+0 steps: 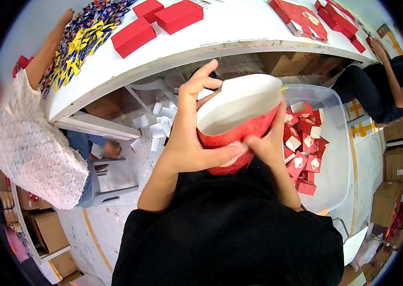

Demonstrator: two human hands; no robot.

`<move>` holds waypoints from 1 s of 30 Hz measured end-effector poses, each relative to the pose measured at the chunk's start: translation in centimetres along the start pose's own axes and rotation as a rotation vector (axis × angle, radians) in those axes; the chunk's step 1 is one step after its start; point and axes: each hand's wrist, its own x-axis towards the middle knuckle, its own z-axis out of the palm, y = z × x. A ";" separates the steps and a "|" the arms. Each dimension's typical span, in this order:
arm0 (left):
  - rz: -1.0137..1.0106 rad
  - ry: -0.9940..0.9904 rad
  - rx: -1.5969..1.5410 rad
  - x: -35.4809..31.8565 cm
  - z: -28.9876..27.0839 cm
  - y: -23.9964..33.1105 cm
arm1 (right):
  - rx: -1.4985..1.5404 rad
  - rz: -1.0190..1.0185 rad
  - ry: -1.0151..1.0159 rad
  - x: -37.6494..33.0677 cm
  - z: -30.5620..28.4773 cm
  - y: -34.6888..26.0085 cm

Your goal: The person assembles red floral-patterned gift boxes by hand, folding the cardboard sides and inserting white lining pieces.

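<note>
Both my hands hold a red paper box sleeve [247,126] in front of my chest. Its white inside shows through a wide, bowed opening at the top. My left hand [187,131] grips the left side, thumb pressed on the red front and fingers behind the rim. On the other side my right hand [269,145] has its thumb on the front near the left thumb; its fingers are mostly hidden behind the sleeve. Just right of it stands a clear plastic bin [337,148] with a heap of small red boxes [305,152] bearing white flower shapes.
Beyond my hands runs a white table [177,40] with red boxes [179,16], flat red printed pieces [301,19] and a pile of small wrapped packets [80,52]. One person [39,138] is at the left, another [387,86] at the right. White scraps [162,125] litter the floor.
</note>
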 end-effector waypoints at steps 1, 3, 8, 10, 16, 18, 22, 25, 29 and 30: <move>-0.004 0.011 -0.106 0.1 0.1 -0.4 | 0.029 0.082 0.118 0.1 0.0 -0.2; -0.046 0.008 -0.253 0.0 0.3 -1.1 | 0.124 0.090 0.228 0.2 -0.1 0.3; -0.510 0.081 -0.310 -2.3 -0.1 -1.8 | 0.206 0.216 0.195 1.0 -2.1 0.5; -0.605 0.180 -0.235 -1.9 -1.4 -1.6 | 0.549 0.379 0.045 1.0 -2.2 -0.4; -0.467 0.229 -0.457 0.2 -2.2 -0.2 | 0.339 0.199 -0.250 0.3 -2.5 -2.4; -0.486 0.136 -0.449 -0.5 -0.8 -0.4 | 0.101 0.082 -0.307 0.0 -1.3 -1.7; -0.486 0.114 -0.343 -0.9 -1.4 -0.5 | 0.417 0.196 -0.291 -0.5 -1.0 -1.9; -0.530 0.197 -0.449 -0.7 -2.1 0.3 | 0.409 0.017 -0.218 -0.5 -2.0 -1.3; -0.472 0.233 -0.460 -0.7 -1.3 -0.4 | -0.251 -0.483 -0.316 0.1 -4.4 0.2; -0.472 0.222 -0.462 -0.8 -1.2 -1.0 | -0.348 -0.547 -0.375 0.1 -4.3 -0.1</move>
